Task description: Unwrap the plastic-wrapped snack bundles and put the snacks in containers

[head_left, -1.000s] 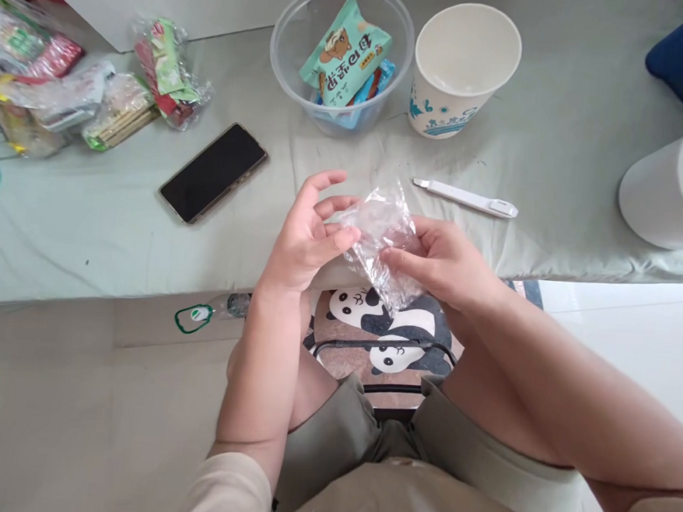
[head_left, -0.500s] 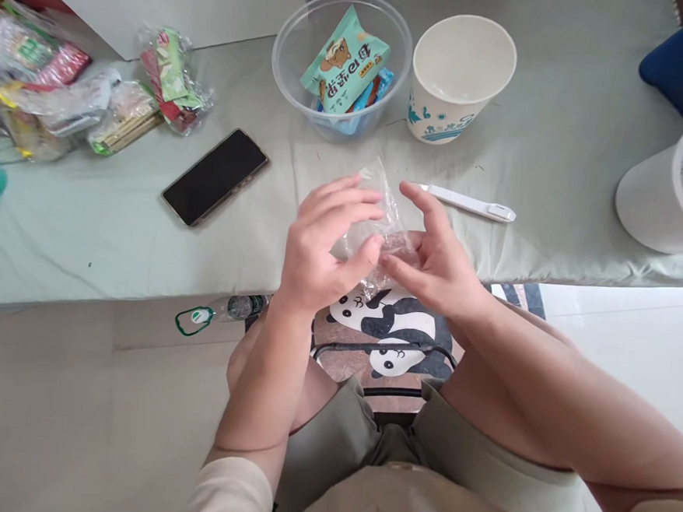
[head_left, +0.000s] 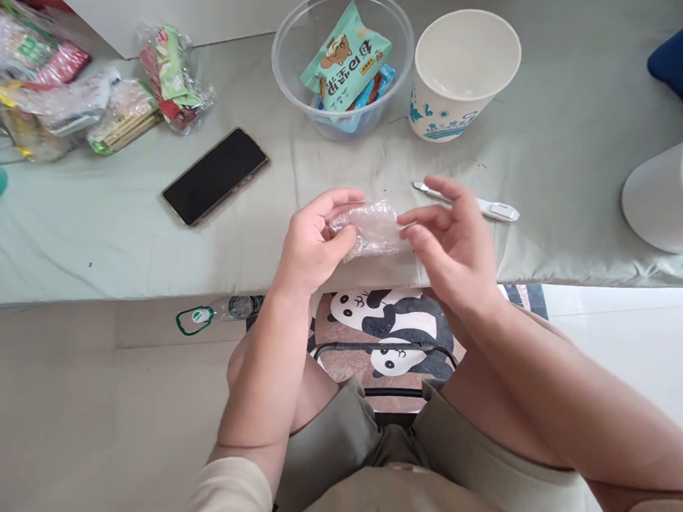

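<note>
A crumpled, folded piece of clear plastic wrapping (head_left: pixel 375 229) is held just above the front of the table. My left hand (head_left: pixel 317 243) is closed on its left end, with the thumb on top. At the other end, the thumb and a fingertip of my right hand (head_left: pixel 456 244) pinch the edge, while the index finger sticks out. Behind the right hand lies a white utility knife (head_left: pixel 500 212), its blade tip pointing left and its middle covered by the fingers. Whether anything is inside the wrapping, I cannot tell.
A clear plastic bowl (head_left: pixel 285 57) with snack packets (head_left: pixel 349 58) stands beside a paper cup (head_left: pixel 463 69). A phone (head_left: pixel 215 175) lies to the left, near packaged items (head_left: pixel 175 80). At the right edge is a white bin (head_left: pixel 661 196). The cloth-covered table (head_left: pixel 113 248) ends before my knees.
The wrapping has gone from spread upright to a flatter, folded bundle, now farther from my body. My right hand has shifted right and up, partly covering the utility knife.
</note>
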Available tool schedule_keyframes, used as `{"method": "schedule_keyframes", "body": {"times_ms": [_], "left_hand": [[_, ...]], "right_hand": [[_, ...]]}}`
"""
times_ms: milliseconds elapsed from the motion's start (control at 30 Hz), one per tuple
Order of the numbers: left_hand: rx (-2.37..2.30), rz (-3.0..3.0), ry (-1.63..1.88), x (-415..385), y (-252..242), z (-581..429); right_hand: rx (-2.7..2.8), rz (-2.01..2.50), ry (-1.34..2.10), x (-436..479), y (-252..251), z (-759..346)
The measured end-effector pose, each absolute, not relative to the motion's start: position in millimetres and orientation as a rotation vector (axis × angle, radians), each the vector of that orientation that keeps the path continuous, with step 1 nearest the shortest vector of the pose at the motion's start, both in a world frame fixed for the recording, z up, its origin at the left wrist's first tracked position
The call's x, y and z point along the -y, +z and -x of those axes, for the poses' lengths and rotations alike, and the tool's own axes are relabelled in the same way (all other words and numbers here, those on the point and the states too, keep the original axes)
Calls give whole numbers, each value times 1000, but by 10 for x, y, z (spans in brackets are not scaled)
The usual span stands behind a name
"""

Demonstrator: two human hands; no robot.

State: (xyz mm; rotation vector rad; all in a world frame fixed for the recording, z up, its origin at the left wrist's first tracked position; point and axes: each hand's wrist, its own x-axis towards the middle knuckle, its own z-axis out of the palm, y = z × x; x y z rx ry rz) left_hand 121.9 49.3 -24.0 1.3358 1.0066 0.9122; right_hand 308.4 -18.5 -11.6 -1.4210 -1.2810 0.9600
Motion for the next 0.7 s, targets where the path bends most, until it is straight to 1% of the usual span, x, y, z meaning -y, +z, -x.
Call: {"method": "schedule_keyframes", "body": {"times_ms": [67, 100, 167, 267, 467, 567, 700], "left_hand": [[-966, -1263, 879, -506, -258, -1223], [-937, -1234, 851, -511, -262, -1224], [-890, -1190, 819, -514, -263, -1230], [-839, -1139, 827, -503, -255, -1249], [-935, -1117, 729, -407, -195, -1305], [-996, -1125, 740, -382, -112, -1316], [-1017, -1169, 689, -391, 56, -1331]], "right_hand": [[1290, 1419, 883, 154, -122, -3110], [1311, 1405, 913, 137, -127, -3118], [1321, 1395, 1078, 107, -132, -3121], [1210, 1424, 1277, 69, -124, -3107], [1076, 1343, 1375, 2, -66, -3123], [1144, 1349, 1367, -10, -28, -3160], [1220, 1398, 1244, -4, 17, -3204]]}}
